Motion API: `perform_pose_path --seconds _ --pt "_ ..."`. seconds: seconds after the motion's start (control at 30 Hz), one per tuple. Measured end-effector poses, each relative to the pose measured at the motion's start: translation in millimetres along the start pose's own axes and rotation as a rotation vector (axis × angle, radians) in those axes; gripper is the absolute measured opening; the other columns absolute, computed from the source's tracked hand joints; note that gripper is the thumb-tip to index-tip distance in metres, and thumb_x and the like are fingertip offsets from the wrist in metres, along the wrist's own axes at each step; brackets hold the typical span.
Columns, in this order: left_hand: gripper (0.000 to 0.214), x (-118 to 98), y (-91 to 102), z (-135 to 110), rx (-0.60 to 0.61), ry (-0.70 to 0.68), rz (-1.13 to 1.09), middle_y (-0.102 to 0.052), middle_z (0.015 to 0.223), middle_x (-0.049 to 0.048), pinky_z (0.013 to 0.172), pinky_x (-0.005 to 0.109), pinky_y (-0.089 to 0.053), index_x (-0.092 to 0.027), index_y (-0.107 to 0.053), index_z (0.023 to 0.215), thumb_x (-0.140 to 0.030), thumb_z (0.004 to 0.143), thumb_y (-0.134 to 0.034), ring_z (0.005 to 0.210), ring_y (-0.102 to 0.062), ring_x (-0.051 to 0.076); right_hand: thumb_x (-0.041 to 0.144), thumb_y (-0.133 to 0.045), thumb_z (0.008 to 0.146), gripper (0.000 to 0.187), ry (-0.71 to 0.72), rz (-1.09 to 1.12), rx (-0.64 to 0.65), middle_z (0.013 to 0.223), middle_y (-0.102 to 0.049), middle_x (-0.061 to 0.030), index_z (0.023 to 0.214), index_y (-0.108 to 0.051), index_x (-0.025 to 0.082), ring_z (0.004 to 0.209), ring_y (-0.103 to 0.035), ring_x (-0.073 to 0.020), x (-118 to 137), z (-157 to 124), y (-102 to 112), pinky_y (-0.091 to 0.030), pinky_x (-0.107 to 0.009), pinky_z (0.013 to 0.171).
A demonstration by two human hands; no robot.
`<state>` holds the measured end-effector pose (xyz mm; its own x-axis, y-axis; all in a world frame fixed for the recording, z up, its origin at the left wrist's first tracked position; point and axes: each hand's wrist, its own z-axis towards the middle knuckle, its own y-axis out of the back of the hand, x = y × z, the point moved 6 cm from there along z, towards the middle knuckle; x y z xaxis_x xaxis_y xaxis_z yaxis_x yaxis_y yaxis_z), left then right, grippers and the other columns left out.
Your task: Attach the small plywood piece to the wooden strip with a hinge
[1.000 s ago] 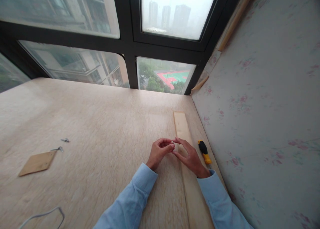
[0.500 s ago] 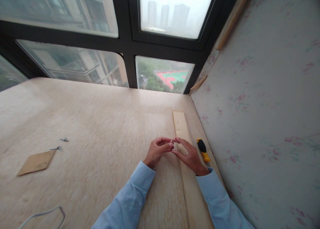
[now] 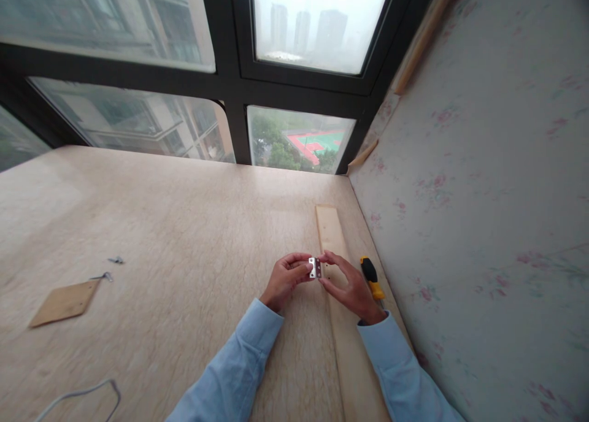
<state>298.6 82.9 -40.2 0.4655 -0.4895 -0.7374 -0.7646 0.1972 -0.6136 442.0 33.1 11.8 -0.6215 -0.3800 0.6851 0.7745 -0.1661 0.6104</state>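
Note:
Between my two hands is a small shiny metal hinge point(image 3: 315, 267) with screw holes, its leaves spread apart. My left hand point(image 3: 288, 278) pinches the hinge's left leaf between thumb and fingers. The thumb and fingertips of my right hand point(image 3: 350, 287) grip its right side at the upper and lower edges. Under my right hand and forearm lies a long pale wooden board point(image 3: 329, 226) with small dark holes near the hand. A black and yellow screwdriver point(image 3: 372, 278) rests to the right of that hand, its tip hidden by the sleeve.
At the left on the marble-patterned sill point(image 3: 193, 238) lie a thin wooden piece point(image 3: 64, 303) and small metal bits point(image 3: 116, 260). A pale cable point(image 3: 83, 392) curls at the lower left. Wallpapered wall point(image 3: 469, 226) bounds the right, dark window frames point(image 3: 237, 97) the far side.
The hinge, seen nearly edge-on and folded before, now has its leaves opened out and facing me. My hands stay in almost the same place; the view has shifted slightly.

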Motion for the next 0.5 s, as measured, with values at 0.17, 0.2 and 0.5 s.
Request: perform_pose_path --seconds 0.17,0.2,0.5 --pt "0.041 7.0 -2.6 1.0 0.061 -0.005 0.046 -0.073 0.087 0.0107 0.068 0.031 -0.054 -0.012 -0.072 0.094 -0.035 0.063 -0.085 0.073 -0.067 0.018 0.026 -0.066 0.083 0.06 -0.013 0.011 0.016 0.121 -0.065 -0.0092 0.139 -0.043 0.025 0.11 -0.063 -0.0225 -0.2 -0.9 -1.1 -0.051 -0.042 0.098" --pt "0.04 7.8 -3.3 1.2 0.074 -0.011 0.071 -0.073 0.088 0.0107 0.069 0.031 -0.054 -0.013 -0.073 0.096 -0.036 0.065 -0.083 0.074 -0.067 0.018 0.027 -0.067 0.083 0.061 -0.018 0.009 0.016 0.12 -0.065 -0.009 0.139 -0.043 0.025 0.109 -0.063 -0.0226 -0.5 -1.0 -1.2 -0.051 -0.042 0.098" --pt "0.039 9.2 -3.9 3.1 0.077 -0.038 0.177 -0.073 0.094 0.0108 0.068 0.026 -0.051 -0.015 -0.074 0.102 -0.039 0.071 -0.078 0.076 -0.065 0.015 0.028 -0.067 0.084 0.061 -0.011 0.013 0.01 0.12 -0.064 -0.0086 0.139 -0.041 0.026 0.109 -0.062 -0.0224 -4.1 -1.7 -1.1 -0.05 -0.043 0.099"
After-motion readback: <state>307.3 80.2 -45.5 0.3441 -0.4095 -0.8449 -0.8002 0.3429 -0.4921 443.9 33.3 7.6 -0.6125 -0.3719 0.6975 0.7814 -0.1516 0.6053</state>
